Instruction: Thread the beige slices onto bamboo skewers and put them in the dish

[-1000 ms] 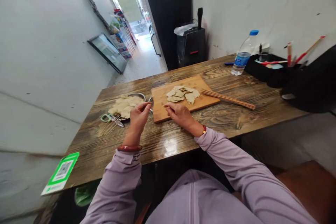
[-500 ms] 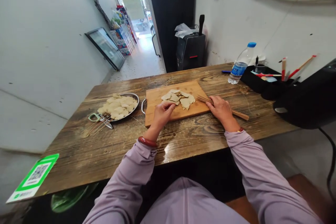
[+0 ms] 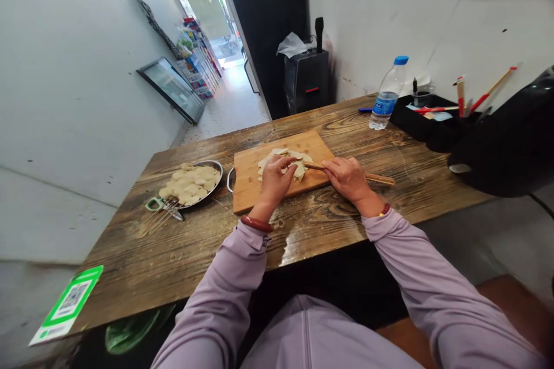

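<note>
My right hand (image 3: 348, 180) is closed around a bundle of thin wooden skewers (image 3: 380, 179), their far ends sticking out to the left over the cutting board (image 3: 249, 184). Close to those ends is my left hand (image 3: 277, 180), its fingers curled towards the thumb; whatever sits between them is too small to make out. Behind and beneath the left hand, pale thin slices (image 3: 299, 172) lie in a loose pile on the wooden board, partly hidden by that hand.
On the left, a metal plate (image 3: 220, 177) carries a heap of slices on skewers (image 3: 158, 219), the sticks pointing out over the table edge side. A water bottle (image 3: 385, 98) and a black pen holder (image 3: 426, 127) stand at back right. A green code card (image 3: 69, 302) is at front left.
The right hand has brought the skewers leftward over the board, and my left hand has moved right to meet their ends. The whole view has shifted slightly.
</note>
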The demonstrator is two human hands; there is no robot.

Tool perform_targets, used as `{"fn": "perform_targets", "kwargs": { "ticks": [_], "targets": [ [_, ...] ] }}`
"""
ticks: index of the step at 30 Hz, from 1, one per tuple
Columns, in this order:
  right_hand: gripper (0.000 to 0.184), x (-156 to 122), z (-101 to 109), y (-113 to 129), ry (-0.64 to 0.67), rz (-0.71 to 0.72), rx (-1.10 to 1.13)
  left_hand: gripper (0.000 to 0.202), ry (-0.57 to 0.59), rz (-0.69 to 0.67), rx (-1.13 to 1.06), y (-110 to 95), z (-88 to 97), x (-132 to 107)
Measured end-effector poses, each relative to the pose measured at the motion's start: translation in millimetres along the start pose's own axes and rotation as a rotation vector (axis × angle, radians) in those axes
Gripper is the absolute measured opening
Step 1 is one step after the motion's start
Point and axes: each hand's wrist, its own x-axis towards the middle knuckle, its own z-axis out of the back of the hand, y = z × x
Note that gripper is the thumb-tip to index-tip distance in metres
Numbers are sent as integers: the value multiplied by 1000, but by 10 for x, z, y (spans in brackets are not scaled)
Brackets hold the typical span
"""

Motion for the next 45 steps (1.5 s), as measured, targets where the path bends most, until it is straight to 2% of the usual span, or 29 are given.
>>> {"fn": "perform_targets", "kwargs": {
  "ticks": [5, 9, 15, 22, 27, 31, 34, 37, 41, 43, 45],
  "targets": [
    [30, -4, 12, 39, 22, 45, 47, 10, 75, -215, 250, -33, 2, -23],
    [31, -29, 43, 48, 46, 76, 76, 24, 139, -392, 499, -146, 33, -67],
    [35, -69, 18, 6, 39, 149, 86, 25, 275, -521, 809, -327, 114, -131],
    [41, -83, 13, 13, 29, 159, 118, 27, 339, -608, 900, -423, 174, -143],
    [49, -65, 39, 37, 34, 127, 110, 22, 399, -667, 903, -500, 220, -100],
    [47, -56, 41, 41, 42, 123, 111, 24, 421, -673, 867, -484, 328, -58],
    [42, -52, 36, 28, 57, 110, 120, 25, 364, -567, 846, -351, 571, -50],
    [37, -52, 29, -6, 65, 70, 113, 27, 190, -389, 846, -132, 992, -110],
    [34, -64, 6, -105, 44, -61, 70, 26, -46, -179, 743, 176, 1532, -354],
    [34, -75, -22, -184, 22, -151, 51, 28, -171, -88, 721, 290, 1648, -509],
    [34, -90, -53, -274, 0, -233, 24, 26, -223, -35, 701, 363, 1638, -635]
  ]
}}
